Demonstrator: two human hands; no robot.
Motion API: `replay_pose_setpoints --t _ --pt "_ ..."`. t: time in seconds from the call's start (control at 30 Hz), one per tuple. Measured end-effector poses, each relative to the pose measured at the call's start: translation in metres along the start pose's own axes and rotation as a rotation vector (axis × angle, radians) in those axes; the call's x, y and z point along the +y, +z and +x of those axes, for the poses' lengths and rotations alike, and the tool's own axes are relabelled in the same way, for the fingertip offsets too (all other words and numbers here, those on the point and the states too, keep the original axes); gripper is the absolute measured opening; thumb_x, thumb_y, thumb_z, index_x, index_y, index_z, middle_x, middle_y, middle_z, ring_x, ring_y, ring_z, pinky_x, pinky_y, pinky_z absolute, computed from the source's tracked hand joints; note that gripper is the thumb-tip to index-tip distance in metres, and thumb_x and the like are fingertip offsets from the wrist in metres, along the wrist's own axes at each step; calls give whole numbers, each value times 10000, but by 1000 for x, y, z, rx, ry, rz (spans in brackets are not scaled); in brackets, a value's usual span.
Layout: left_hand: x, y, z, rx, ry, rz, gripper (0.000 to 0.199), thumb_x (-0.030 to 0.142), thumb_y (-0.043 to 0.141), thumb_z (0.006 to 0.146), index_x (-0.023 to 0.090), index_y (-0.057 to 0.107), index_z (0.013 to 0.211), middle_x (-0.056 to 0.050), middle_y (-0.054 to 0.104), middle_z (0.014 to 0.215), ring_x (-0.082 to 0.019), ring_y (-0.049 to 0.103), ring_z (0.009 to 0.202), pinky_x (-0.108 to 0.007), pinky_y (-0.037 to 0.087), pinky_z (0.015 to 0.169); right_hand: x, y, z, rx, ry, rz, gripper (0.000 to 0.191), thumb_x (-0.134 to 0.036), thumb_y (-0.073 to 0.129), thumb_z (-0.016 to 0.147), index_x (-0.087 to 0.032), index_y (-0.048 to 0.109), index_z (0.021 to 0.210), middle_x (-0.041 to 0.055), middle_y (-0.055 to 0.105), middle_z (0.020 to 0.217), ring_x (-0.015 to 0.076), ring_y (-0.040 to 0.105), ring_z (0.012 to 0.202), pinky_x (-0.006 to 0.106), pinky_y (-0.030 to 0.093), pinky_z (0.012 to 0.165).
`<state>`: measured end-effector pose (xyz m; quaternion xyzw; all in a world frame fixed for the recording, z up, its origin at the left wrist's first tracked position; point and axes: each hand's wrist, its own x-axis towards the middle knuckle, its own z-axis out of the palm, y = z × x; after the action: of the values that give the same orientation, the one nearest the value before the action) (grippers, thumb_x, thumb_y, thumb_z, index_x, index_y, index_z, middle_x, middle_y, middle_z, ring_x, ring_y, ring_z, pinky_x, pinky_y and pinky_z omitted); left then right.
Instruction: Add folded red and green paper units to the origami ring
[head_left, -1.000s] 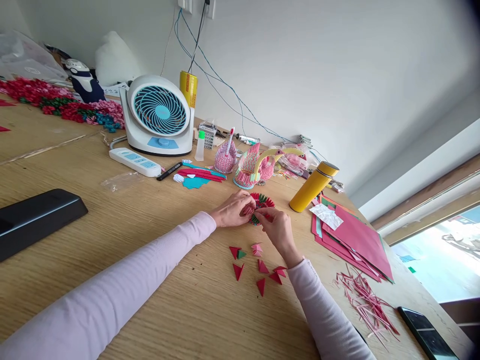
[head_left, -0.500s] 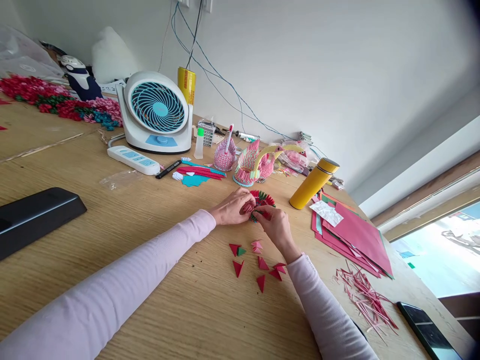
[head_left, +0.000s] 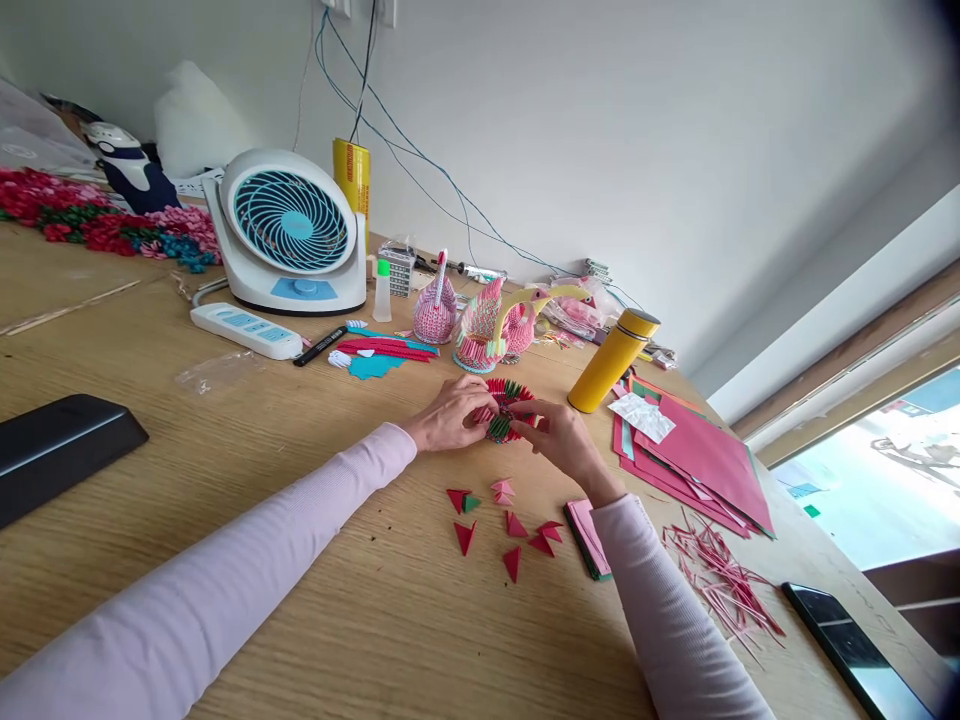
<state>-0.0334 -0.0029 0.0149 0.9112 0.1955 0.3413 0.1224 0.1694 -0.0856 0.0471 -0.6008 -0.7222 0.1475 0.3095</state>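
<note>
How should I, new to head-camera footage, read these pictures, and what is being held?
There is no robot: these are a person's two bare hands. The camera is worn on the head, looking forward and down. The left hand holds a red-and-green paper ring at its left side; the right hand has its fingers at its right side, though whether they pinch anything is too small to tell. Loose folded triangles lie nearer the camera on the wooden table. Paper figures and a fan stand farther back; a yellow bottle, paper sheets and a phone are to the right.
</note>
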Motion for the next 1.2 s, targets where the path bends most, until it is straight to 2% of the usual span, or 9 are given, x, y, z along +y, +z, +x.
replay_pose_setpoints --t 0.1,0.2,0.47,0.77,0.9,1.2 --pt "-4 5 0 12 -1 -12 173 301 654 828 224 681 981 -57 693 1035 -275 514 1165 -458 380 1029 0 -3 0 -40 -6 -63 201 -299 656 850 -233 746 1018 8 747 782 115 647 508 222 480 559" --pt "-9 11 2 33 -2 -27 211 407 672 847 240 700 973 -45 715 1025 -267 521 1153 -450 383 1020 0 1 -1 -57 1 -66 164 -289 651 863 -218 752 971 11 734 762 126 664 531 229 487 579" --pt "-12 12 4 3 -20 3 147 372 702 829 251 708 913 -49 648 1216 -283 449 1261 -485 348 1070 11 10 3 -71 -19 -21 134 -289 653 867 -213 742 932 -2 723 708 132 675 556 217 487 576" --pt "-14 15 0 16 18 -76 190 379 642 872 221 686 968 -94 592 1260 -264 438 1301 -460 359 1117 14 9 3 -100 -33 -52 161 -312 632 885 -216 738 960 8 730 748 130 677 583 211 475 575" --pt "-14 18 -1 44 25 -91 204 382 635 881 220 681 996 -99 578 1279 -261 429 1315 -463 348 1133 14 9 3 -104 -31 -70 164 -315 634 886 -215 734 969 -5 709 677 135 678 578 212 473 580" --pt "-12 20 1 59 17 -116 134 347 649 876 215 672 889 -86 594 1248 -261 435 1313 -473 347 1133 12 10 3 -100 -11 -134 153 -321 652 874 -243 740 971 2 742 753 144 681 618 231 486 624"
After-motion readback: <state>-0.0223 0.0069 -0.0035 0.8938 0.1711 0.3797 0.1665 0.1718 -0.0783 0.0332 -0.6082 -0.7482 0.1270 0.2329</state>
